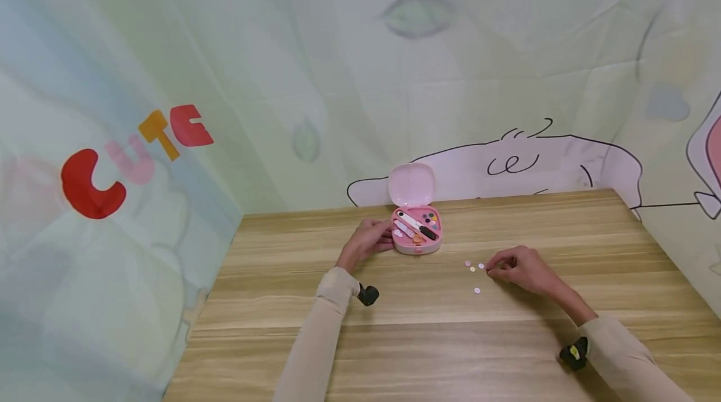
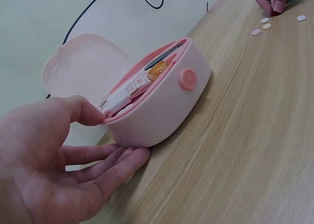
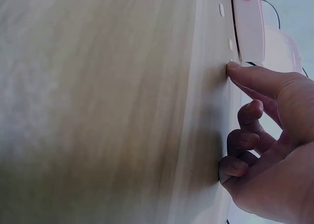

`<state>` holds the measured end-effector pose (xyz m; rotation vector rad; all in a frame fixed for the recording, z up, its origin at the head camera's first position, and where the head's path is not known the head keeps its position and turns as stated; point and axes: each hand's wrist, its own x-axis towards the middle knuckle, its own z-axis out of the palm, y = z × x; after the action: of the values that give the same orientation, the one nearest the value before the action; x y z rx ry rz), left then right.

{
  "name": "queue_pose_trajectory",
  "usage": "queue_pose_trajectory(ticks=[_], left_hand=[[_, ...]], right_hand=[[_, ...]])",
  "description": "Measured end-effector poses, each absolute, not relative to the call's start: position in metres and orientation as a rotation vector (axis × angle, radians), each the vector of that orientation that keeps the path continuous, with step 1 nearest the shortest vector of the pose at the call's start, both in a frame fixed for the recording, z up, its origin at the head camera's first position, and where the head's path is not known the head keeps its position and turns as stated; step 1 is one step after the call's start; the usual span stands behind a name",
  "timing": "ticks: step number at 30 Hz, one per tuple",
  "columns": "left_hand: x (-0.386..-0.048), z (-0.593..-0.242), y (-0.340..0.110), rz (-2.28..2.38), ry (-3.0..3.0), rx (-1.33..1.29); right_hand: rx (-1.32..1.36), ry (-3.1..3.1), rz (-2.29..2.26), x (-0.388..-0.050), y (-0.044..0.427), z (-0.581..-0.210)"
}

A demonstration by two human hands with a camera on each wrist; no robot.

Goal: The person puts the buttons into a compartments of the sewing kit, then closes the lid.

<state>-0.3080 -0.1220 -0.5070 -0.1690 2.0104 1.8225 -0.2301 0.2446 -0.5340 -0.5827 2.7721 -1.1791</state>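
An open pink sewing box [image 1: 417, 250] stands near the table's back edge, its pale lid [image 1: 412, 185] raised behind it. My left hand [image 1: 367, 239] holds the box's left side; in the left wrist view the thumb [image 2: 88, 111] lies at the rim and the fingers touch the lower wall. To the right, my right hand [image 1: 525, 270] pinches a small dark red button [image 2: 274, 12] at the tabletop, partly hidden by the fingertips. Beside it lie a white button [image 1: 481, 266], a yellow button [image 1: 472, 269] and a pink button [image 1: 467, 263]. Another white button [image 1: 477, 290] lies nearer the front.
Inside the box are a black-handled tool [image 1: 428, 233], a folded tape measure [image 2: 139, 84], an orange-yellow roll [image 2: 158, 70] and several coloured buttons [image 1: 430, 218]. The wooden table [image 1: 428, 352] meets a printed curtain [image 1: 315, 76] at the back.
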Motion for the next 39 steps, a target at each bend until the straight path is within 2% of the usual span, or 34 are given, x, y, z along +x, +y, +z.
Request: queue_pose_trajectory(ticks=[24,39], left_hand=[[-0.307,-0.505,-0.122,1.825,2.007,-0.173],[-0.307,-0.505,-0.122,1.816,2.011,-0.192]], right_hand=[[-0.572,2.732,-1.234,-0.239,0.242,-0.529],[-0.446,2.577,-1.343,-0.270,0.214,-0.515]])
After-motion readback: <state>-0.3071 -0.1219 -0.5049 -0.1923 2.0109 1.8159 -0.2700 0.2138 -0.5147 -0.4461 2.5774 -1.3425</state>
